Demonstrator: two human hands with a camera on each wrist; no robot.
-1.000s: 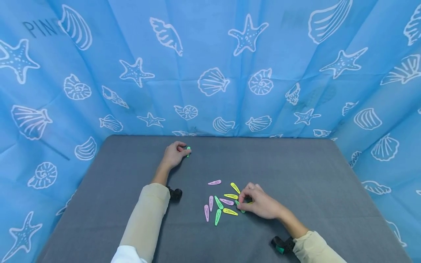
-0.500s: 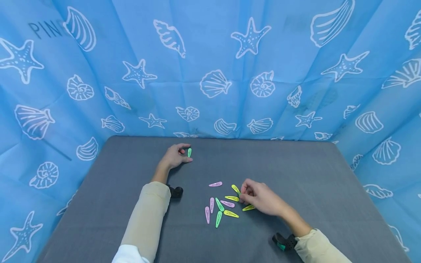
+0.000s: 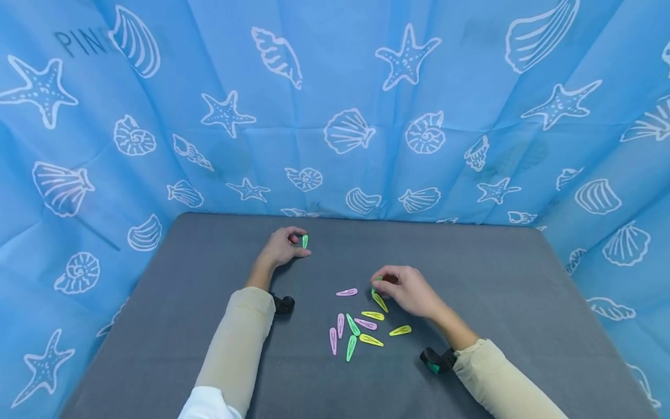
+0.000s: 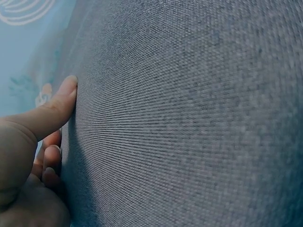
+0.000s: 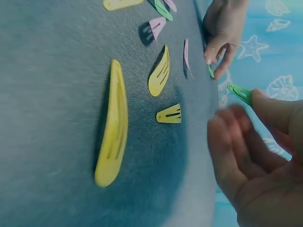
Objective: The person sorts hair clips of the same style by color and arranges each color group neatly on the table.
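At the far left of the table, my left hand (image 3: 282, 247) stands with thumb and forefinger spread around a green snap hair clip (image 3: 305, 241) lying on the cloth. That clip also shows beside the left fingers in the right wrist view, but not in the left wrist view, where the thumb (image 4: 59, 104) is near the cloth. My right hand (image 3: 410, 291) pinches another green snap hair clip (image 5: 240, 93) by one end, above the table. Just below it in the head view lies a yellow hair clip (image 3: 380, 302).
Several loose hair clips lie mid-table: pink (image 3: 346, 292), yellow (image 3: 400, 330) and green (image 3: 351, 348). Grey cloth covers the table (image 3: 471, 262). A blue curtain (image 3: 335, 87) with shell prints hangs behind its far edge. Each wrist wears a small black camera (image 3: 438, 361).
My left thumb and forefinger have parted from the green hair clip, leaving it on the cloth. My right hand has lifted another green hair clip from the group and moved it away toward the far side.
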